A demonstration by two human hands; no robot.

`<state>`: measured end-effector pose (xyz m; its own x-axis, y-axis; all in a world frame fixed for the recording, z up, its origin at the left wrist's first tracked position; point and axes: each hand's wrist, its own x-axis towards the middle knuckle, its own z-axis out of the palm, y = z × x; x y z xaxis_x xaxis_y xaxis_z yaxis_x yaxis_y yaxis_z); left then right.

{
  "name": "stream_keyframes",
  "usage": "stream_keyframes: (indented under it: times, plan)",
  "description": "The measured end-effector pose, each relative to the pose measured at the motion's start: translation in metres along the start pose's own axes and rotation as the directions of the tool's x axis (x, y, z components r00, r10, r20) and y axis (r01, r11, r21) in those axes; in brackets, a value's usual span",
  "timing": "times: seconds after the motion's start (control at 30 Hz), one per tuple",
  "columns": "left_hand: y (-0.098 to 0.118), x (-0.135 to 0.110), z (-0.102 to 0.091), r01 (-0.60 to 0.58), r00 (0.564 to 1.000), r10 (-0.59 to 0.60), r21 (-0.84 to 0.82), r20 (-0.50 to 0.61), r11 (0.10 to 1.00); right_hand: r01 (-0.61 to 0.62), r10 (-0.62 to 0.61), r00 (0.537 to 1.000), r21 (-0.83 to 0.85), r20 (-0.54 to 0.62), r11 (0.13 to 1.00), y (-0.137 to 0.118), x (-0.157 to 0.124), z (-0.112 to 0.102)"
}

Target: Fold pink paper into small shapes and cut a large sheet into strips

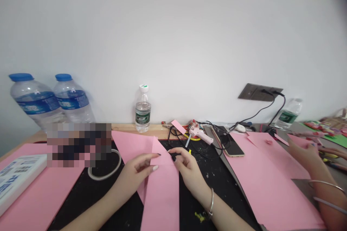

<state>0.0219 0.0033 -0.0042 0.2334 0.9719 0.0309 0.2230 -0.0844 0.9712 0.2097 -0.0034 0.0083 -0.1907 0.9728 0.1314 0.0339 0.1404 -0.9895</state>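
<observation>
A long strip of pink paper [162, 198] runs toward me over the black mat [214, 187], its far end folded over with a pointed tip. My left hand [138, 169] pinches the left edge near the fold between thumb and fingers. On the opposite edge, my right hand [187, 167] grips the same paper with thumb and forefinger. Beneath the strip, another pink sheet [130, 144] shows at the upper left. A silver bracelet circles my right wrist.
A pink glue gun [200, 135] with its black cord and a phone [227, 142] lie beyond my right hand. A water bottle [142, 111] stands by the wall. At the right, another person's hand [305, 151] holds pink paper. A white box [23, 176] lies left, beside a ring [104, 177].
</observation>
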Motion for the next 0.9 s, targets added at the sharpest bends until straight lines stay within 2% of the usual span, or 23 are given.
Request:
stream_keyframes:
  times: [0.1,0.27,0.33,0.43,0.57,0.7,0.9]
  plan:
    - [-0.003,0.004,-0.003,0.036,0.999,-0.037,-0.057,-0.02,0.998,-0.005,0.005,1.0,-0.006,0.005,1.0,0.0,0.002,-0.002]
    - [-0.005,-0.001,0.002,0.036,0.993,-0.014,-0.179,0.12,0.983,-0.051,0.051,0.998,-0.015,-0.026,0.999,0.002,0.002,-0.002]
    - [-0.004,-0.002,0.002,0.045,0.994,-0.03,-0.148,0.105,0.988,-0.061,0.061,0.998,0.011,-0.01,0.998,0.002,0.002,-0.002]
    - [0.0,-0.003,-0.001,0.058,0.998,-0.057,-0.082,0.011,0.995,-0.068,0.066,0.997,0.059,0.038,0.996,0.001,0.001,-0.001]
    - [0.006,-0.001,-0.005,0.049,0.996,-0.049,-0.002,-0.072,0.999,-0.071,0.07,0.997,0.043,0.041,0.997,0.0,0.0,-0.001]
    - [0.007,-0.002,-0.006,0.01,0.998,-0.007,0.056,-0.058,0.998,-0.073,0.073,0.997,0.01,0.028,0.997,-0.002,-0.001,-0.001]
    - [0.005,-0.003,-0.005,-0.029,0.998,0.04,0.182,-0.053,0.983,-0.066,0.065,0.998,-0.133,-0.01,0.989,-0.003,-0.001,-0.003]
